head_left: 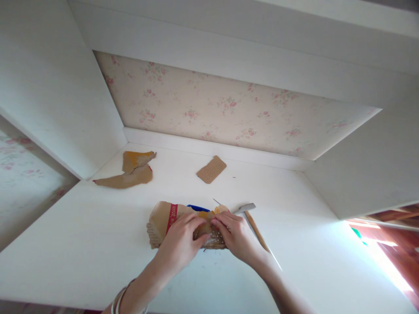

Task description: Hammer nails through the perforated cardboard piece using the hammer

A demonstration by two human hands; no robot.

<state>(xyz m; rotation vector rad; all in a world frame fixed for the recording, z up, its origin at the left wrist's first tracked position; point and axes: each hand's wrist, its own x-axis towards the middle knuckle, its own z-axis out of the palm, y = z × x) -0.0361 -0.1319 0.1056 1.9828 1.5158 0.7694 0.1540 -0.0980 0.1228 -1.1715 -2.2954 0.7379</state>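
A torn piece of printed cardboard (161, 218) with a red band lies on the white desk, its left edge ragged. My left hand (185, 235) bends over it, thumb and fingers gripping its middle. My right hand (238, 235) pinches the cardboard close to the left fingertips, where an orange-yellow patch and small light dots show. Something blue (199, 208) sticks out behind the cardboard. Beside my right hand rests a hammer-like tool with a wooden handle (257, 231) and a grey metal head (245, 208). The fingers hide part of the cardboard.
Torn cardboard scraps (135, 176) lie at the back left of the white desk (98, 235). A perforated brown cardboard rectangle (212, 169) lies at the back middle. White side panels (356, 161) and a floral back wall (209, 104) enclose the desk.
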